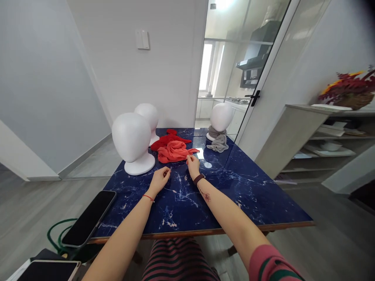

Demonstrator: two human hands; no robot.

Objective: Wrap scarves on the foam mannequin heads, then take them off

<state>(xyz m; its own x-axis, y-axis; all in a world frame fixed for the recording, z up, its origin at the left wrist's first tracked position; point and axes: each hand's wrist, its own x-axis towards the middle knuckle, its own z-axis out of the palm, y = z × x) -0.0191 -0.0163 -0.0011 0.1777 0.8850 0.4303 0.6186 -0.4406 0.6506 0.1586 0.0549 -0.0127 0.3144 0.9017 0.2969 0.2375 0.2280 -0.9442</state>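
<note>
A crumpled coral scarf (pixel 173 153) lies on the blue marbled table (pixel 187 203), overlapping a darker red cloth (pixel 159 143) behind it. At the coral scarf's front right edge, the fingers of my right hand (pixel 193 167) are pinched together; whether the cloth is between them is unclear. My left hand (pixel 159 181) is closed in a pinch over the table, nearer to me, and a tiny thin pale thing seems to show at its fingertips. Left of the scarf stands a white mannequin head (pixel 131 138), with a second white head (pixel 147 115) behind it.
At the back right, another white head (pixel 222 117) has grey cloth (pixel 218 143) around its neck and onto the table. A phone (pixel 90 218) with a green cord lies at the left edge; another device (pixel 48 271) is below. Shelves (pixel 316 136) stand right, beyond a glass door.
</note>
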